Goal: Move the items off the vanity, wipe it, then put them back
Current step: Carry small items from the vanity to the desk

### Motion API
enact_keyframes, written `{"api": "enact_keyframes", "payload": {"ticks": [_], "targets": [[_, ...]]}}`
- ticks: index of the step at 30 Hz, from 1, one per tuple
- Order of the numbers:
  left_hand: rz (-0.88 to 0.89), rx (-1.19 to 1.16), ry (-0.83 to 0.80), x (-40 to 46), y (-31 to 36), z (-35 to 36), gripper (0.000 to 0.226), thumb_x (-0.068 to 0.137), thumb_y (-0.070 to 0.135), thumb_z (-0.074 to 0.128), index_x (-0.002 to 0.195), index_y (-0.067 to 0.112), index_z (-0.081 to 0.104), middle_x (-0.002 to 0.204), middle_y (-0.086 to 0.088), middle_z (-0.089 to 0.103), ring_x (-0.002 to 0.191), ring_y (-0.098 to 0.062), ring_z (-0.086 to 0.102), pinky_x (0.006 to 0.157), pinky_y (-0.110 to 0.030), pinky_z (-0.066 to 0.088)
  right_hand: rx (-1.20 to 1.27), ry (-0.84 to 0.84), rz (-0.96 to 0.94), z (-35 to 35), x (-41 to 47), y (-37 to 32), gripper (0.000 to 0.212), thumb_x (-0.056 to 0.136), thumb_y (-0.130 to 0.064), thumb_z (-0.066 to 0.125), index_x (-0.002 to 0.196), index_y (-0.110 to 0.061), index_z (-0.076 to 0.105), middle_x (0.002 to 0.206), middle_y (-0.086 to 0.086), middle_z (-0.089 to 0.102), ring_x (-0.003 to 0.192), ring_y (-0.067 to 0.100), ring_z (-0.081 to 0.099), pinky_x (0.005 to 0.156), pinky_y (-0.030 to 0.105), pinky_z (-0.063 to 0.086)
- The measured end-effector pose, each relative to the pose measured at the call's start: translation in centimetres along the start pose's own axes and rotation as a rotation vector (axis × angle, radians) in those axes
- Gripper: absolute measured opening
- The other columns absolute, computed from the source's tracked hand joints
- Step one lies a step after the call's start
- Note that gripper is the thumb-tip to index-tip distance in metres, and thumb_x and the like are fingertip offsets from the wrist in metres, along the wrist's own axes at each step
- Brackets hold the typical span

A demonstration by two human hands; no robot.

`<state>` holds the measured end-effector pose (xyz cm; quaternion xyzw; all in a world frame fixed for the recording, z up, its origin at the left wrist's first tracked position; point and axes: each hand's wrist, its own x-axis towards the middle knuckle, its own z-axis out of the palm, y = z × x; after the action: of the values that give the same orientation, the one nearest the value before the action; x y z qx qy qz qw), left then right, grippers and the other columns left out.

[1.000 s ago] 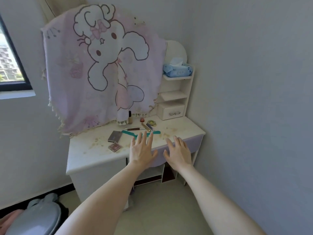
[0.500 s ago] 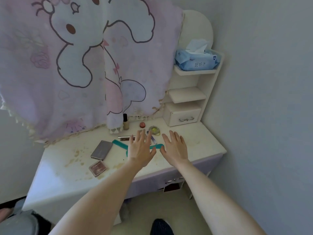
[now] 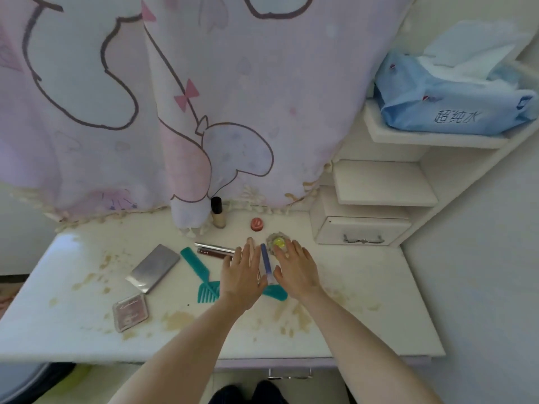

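Both hands have come down over the worktop [image 3: 364, 287]: left hand [image 3: 242, 275] and right hand [image 3: 296, 269] flat, fingers apart, seemingly about to gather the blue tube [image 3: 266, 261].

Cartoon blanket [image 3: 175, 97] hangs beside shelved wipes pack [image 3: 455, 112].

vanity [image 3: 364, 301]: glossy white top, blotched with tan smears
combs [image 3: 194, 262]: smooth teal plastic
case [image 3: 154, 268]: grey, satin metallic sheen, near left edge
tube [image 3: 214, 247]: shiny chrome
compact [image 3: 130, 312]: clear glossy lid
cloth [image 3: 204, 97]: soft matt fabric, fringed hem
pack [image 3: 455, 112]: crinkled glossy blue plastic
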<state>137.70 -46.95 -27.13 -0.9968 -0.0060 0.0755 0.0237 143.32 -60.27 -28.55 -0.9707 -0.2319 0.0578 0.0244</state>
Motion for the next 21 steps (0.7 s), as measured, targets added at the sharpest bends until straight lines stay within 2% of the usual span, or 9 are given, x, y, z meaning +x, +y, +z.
{"api": "enact_keyframes", "payload": {"ticks": [3,5,11,13,15,17,21], "targets": [[-0.031,-0.014,-0.041,2.2,0.6,1.1,0.068,0.096,0.047,0.029,0.146,0.009,0.002,0.145,-0.011,0.028,0.126,-0.025,0.035,0.098,-0.036,0.036,0.002,-0.061,-0.014,1.9,2.2,1.0,0.055,0.090,-0.026,0.051,0.142,-0.018,0.034,0.149,0.011,0.030,0.134,0.027,0.030,0.109,0.040,0.030],[-0.069,-0.040,-0.075,3.5,1.3,1.8,0.068,0.095,0.047,0.033,0.144,0.007,0.009,0.135,-0.011,0.039,0.116,-0.025,0.043,0.090,-0.035,0.040,0.014,-0.075,-0.035,2.7,3.3,1.6,0.055,0.087,-0.021,0.054,0.139,-0.017,0.038,0.147,0.010,0.035,0.132,0.026,0.034,0.107,0.039,0.033],[-0.128,-0.065,-0.132,6.2,2.4,3.7,0.076,0.091,0.048,0.038,0.145,0.004,0.007,0.119,-0.009,0.047,0.104,-0.026,0.045,0.083,-0.036,0.040,0.063,-0.101,-0.043,4.3,5.7,3.1,0.062,0.063,-0.015,0.073,0.123,-0.010,0.056,0.129,0.015,0.055,0.115,0.033,0.053,0.091,0.043,0.049],[-0.139,-0.037,-0.147,7.0,2.6,4.0,0.077,0.091,0.046,0.040,0.145,0.003,0.005,0.119,-0.009,0.046,0.104,-0.025,0.045,0.085,-0.036,0.040,0.065,-0.085,-0.052,4.6,6.3,3.2,0.057,0.061,-0.014,0.074,0.116,-0.009,0.060,0.120,0.013,0.060,0.107,0.031,0.058,0.085,0.040,0.052],[-0.152,-0.012,-0.150,7.7,2.9,4.2,0.072,0.092,0.038,0.040,0.144,0.002,0.007,0.117,-0.010,0.047,0.102,-0.024,0.046,0.086,-0.034,0.039,0.070,-0.057,-0.046,4.6,6.7,3.1,0.051,0.054,-0.011,0.076,0.104,-0.010,0.064,0.104,0.010,0.066,0.091,0.028,0.063,0.071,0.035,0.053],[-0.166,-0.029,-0.157,8.5,3.1,4.2,0.061,0.092,0.028,0.039,0.141,0.003,0.013,0.114,-0.010,0.049,0.096,-0.024,0.049,0.080,-0.032,0.039,0.057,-0.035,-0.034,4.5,7.1,3.0,0.047,0.046,-0.008,0.078,0.092,-0.011,0.067,0.085,0.007,0.066,0.074,0.025,0.062,0.057,0.031,0.050],[-0.188,-0.045,-0.180,9.9,2.8,4.3,0.054,0.094,0.019,0.041,0.139,0.004,0.016,0.112,-0.010,0.052,0.092,-0.023,0.056,0.074,-0.030,0.043,0.017,-0.007,-0.036,4.2,7.6,2.8,0.040,0.040,-0.008,0.084,0.076,-0.011,0.067,0.067,0.008,0.061,0.062,0.024,0.058,0.049,0.028,0.044]]}}
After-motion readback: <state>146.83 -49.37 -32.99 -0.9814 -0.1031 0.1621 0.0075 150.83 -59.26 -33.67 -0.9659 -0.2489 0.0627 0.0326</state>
